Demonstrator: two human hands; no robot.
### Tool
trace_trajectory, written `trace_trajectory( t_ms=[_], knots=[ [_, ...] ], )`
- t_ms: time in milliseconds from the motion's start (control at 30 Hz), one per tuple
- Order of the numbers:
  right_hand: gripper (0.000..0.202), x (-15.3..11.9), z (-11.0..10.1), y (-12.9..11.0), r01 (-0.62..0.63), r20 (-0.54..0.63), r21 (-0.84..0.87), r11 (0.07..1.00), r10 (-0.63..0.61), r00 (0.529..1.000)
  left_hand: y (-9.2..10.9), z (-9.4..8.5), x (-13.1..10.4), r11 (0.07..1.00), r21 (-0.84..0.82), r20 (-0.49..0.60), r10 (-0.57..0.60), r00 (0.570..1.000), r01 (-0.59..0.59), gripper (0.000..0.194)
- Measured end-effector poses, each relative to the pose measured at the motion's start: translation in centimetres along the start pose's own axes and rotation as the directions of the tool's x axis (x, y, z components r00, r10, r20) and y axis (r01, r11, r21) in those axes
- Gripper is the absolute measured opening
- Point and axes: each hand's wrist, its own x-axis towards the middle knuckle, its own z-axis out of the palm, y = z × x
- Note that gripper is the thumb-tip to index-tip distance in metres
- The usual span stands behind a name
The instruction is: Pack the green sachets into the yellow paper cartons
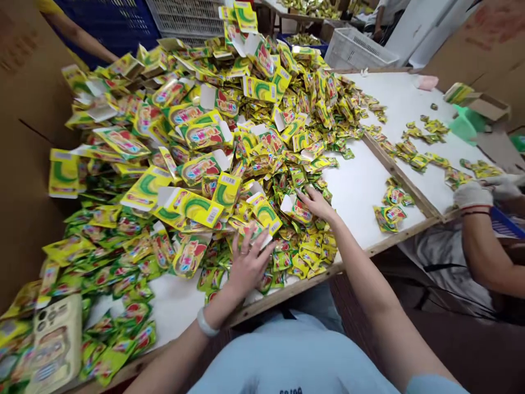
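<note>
you are working with two bare hands over one white tabletop (356,186) edged in wood. your left hand (249,265) is spreading its fingers apart, palm down, over the near edge of the heap, and one pale wristband (206,323) is circling that wrist. its fingertips are reaching the near end of one yellow-and-green cardboard carton (266,212). your right hand (320,207) is lying farther right, its visible fingers parting slightly on one small carton with a red fruit print and a white open flap (301,212); whether they are gripping it, you cannot tell.

the big heap of printed cartons (200,134) is covering the middle and left, with too many overlapping to count. small shiny yellow-and-green packets (309,254) are lying under and around them, also too many to count. two small clusters of packets (391,216) are sitting apart, just left of one wooden divider strip (400,175). one cream phone case with a cartoon print (55,347) is lying at the near left corner.

beyond the divider, two white-gloved hands (473,195) of one person are working near more packets. one bare arm (82,38) of another person is showing at the upper left, and one white plastic crate (356,49) is standing beyond the table.
</note>
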Motion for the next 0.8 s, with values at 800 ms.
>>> trace_trajectory(
  t_ms=[800],
  knots=[
    [0.027,-16.9,-3.6,-2.6,0.324,0.050,0.282,0.903,-0.351,0.935,6.6,-2.0,-0.7,0.741,-0.539,0.093,-0.420,0.903,0.401,0.028]
  ],
)
